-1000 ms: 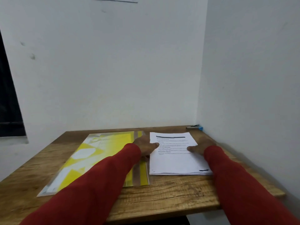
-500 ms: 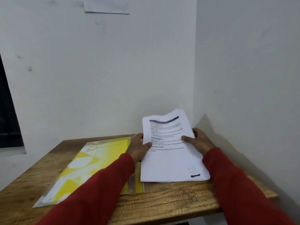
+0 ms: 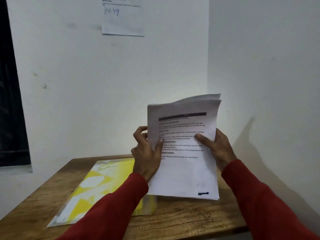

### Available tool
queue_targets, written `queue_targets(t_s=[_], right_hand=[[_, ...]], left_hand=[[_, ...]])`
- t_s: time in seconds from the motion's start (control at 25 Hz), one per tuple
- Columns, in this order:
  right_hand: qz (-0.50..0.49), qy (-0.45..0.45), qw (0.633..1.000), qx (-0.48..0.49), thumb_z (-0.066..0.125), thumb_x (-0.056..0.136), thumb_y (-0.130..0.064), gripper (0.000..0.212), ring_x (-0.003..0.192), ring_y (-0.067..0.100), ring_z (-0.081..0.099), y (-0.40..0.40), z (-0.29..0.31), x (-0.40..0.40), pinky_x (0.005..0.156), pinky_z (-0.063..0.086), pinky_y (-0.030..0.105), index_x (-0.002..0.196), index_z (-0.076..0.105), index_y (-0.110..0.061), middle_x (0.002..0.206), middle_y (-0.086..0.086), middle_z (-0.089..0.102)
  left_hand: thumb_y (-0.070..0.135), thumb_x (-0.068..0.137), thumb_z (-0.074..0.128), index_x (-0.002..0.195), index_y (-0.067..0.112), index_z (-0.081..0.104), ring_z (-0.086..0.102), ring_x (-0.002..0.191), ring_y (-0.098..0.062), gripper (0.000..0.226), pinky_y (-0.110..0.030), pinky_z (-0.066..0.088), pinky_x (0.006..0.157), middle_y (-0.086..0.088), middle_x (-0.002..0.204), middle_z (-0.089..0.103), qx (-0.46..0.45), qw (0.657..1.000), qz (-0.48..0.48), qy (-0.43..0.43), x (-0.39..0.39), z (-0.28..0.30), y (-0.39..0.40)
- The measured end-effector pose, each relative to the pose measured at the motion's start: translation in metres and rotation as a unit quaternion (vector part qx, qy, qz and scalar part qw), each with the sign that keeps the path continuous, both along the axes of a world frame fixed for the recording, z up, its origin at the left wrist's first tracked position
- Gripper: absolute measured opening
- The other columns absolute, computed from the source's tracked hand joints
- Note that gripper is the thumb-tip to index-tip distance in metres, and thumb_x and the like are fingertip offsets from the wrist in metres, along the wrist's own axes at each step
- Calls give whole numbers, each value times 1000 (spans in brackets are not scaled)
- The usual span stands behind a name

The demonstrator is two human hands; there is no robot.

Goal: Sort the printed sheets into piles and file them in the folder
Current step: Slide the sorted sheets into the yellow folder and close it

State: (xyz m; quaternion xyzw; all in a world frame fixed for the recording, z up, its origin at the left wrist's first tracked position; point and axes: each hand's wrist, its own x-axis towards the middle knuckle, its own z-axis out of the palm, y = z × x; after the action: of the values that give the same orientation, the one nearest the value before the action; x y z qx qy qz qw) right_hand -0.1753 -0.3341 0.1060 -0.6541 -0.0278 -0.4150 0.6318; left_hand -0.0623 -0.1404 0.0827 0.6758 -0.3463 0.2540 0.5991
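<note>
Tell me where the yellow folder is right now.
In the head view, the yellow folder lies flat on the left part of the wooden table, beside and below the stack of sheets.

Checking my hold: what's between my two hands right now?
In the head view, only the stack of printed sheets: the left hand grips its left edge, the right hand its right edge.

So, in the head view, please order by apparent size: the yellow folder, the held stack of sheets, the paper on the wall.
1. Yellow folder, though sleeves hide part of it.
2. Stack of sheets, close behind; it is nearer the camera, so this ranking is unsure.
3. Paper on the wall, cropped at the top.
</note>
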Motion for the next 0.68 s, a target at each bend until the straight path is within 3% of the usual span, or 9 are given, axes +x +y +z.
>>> queue_targets(t_s=[0.12, 0.24, 0.36, 0.68], right_hand=[[-6, -1, 1000, 1, 76, 82, -9, 32, 95, 22, 73, -1, 9, -5, 74, 58, 27, 113, 67, -11, 104, 3, 76], [-24, 4, 999, -21, 77, 82, -11, 38, 98, 21, 72, -4, 10, -8, 79, 58, 30, 116, 63, -16, 107, 1, 75], [-34, -3, 999, -33, 77, 82, -13, 51, 101, 19, 71, -4, 7, -12, 83, 59, 34, 126, 52, -18, 114, 3, 72], [-66, -107, 992, -21, 70, 88, -6, 36, 99, 22, 71, 4, 36, -17, 80, 60, 35, 121, 56, -13, 115, 7, 70]], left_hand=[[47, 93, 62, 123, 33, 36, 70, 93, -15, 43, -47, 57, 86, 5, 110, 69, 0, 994, -76, 84, 12, 5, 1], [36, 99, 57, 114, 18, 51, 67, 102, -11, 25, -38, 56, 89, 6, 113, 67, 32, 991, -109, 69, 14, -1, -1], [28, 102, 53, 108, 15, 47, 68, 92, -10, 16, -33, 58, 78, 5, 105, 68, 6, 993, -101, 54, 10, 1, -3], [30, 102, 52, 116, 22, 35, 70, 89, -9, 23, -26, 60, 70, 13, 109, 61, -75, 990, -119, -10, -11, 44, -16]])
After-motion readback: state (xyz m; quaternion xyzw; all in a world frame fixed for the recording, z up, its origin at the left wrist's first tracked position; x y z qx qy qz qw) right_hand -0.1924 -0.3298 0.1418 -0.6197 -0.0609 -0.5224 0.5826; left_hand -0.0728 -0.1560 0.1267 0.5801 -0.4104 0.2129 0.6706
